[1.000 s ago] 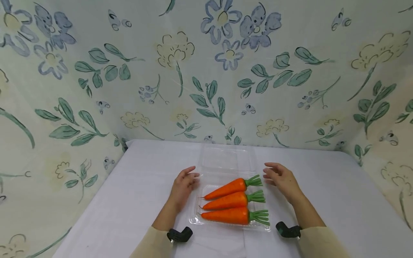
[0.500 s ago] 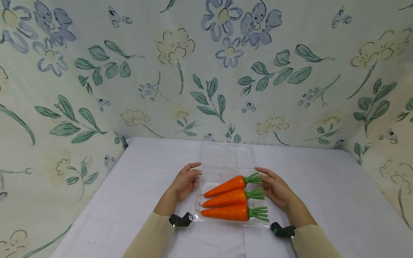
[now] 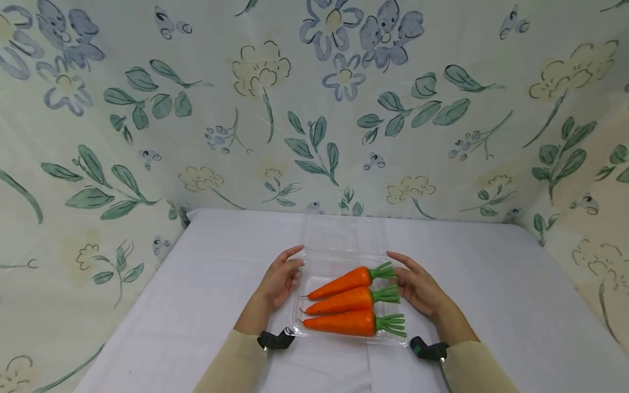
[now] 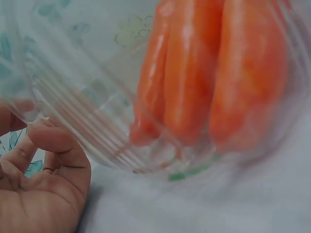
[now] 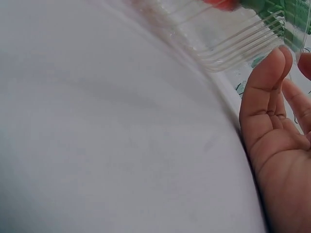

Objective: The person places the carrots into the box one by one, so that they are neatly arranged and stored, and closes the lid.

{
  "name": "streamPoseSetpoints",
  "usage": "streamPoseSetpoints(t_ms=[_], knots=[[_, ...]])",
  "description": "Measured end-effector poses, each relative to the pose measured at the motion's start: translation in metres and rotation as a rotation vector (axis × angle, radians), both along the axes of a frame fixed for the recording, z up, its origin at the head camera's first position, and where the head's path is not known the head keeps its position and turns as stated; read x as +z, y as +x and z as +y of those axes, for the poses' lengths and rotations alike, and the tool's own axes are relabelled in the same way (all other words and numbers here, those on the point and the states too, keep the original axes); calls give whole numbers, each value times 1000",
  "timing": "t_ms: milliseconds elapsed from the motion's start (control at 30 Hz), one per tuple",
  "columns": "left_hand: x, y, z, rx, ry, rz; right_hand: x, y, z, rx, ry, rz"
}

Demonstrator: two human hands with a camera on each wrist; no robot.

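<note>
A clear plastic clamshell box [image 3: 319, 268] lies on the table, its lid [image 3: 334, 233] folded back toward the wall. Three orange carrots [image 3: 341, 322] with green stems rest side by side in its base, stems toward the right. My left hand [image 3: 280, 281] is at the box's back left corner, the thumb tip and index finger right at the rim with a gap between them. At the back right corner is my right hand [image 3: 420, 286], index finger extended along the hinge end and thumb near the stems. In the right wrist view its thumb [image 5: 267, 77] stands beside the ribbed wall.
A white cloth [image 3: 231, 240] covers the table. Behind and on both sides hang floral curtains [image 3: 275, 147], close past the folded lid. A black wrist device [image 3: 275, 340] sits on the left wrist and another [image 3: 427, 349] on the right, both close to the box's front corners.
Over the last second both hands came inward to the box's back corners, the right one moving left past the stem ends. In the last half second they have hardly moved. The carrots stay put.
</note>
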State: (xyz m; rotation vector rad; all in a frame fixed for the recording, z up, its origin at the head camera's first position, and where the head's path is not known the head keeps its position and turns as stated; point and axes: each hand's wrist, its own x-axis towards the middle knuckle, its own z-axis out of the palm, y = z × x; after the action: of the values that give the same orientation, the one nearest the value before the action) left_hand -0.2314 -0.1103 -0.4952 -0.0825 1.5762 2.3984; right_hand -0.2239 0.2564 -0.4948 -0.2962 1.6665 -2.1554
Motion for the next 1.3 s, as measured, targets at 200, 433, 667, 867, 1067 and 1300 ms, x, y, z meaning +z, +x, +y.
streamPoseSetpoints(t_ms=[200, 433, 667, 867, 1067, 1300], knots=[[-2, 1, -2, 2, 31, 17, -2, 0, -1, -24, -3, 21], [-5, 1, -1, 17, 22, 29, -3, 1, -1, -38, -21, 37], [-7, 1, 0, 25, 22, 49, -3, 3, 0, -30, -35, 54], [-7, 2, 1, 33, 36, 40, -5, 4, 0, 3, -89, 84], [-7, 2, 1, 40, 40, 43, -5, 5, 0, -11, -72, 83], [-9, 0, 0, 36, 40, 75, -4, 5, -2, -29, -66, 80]])
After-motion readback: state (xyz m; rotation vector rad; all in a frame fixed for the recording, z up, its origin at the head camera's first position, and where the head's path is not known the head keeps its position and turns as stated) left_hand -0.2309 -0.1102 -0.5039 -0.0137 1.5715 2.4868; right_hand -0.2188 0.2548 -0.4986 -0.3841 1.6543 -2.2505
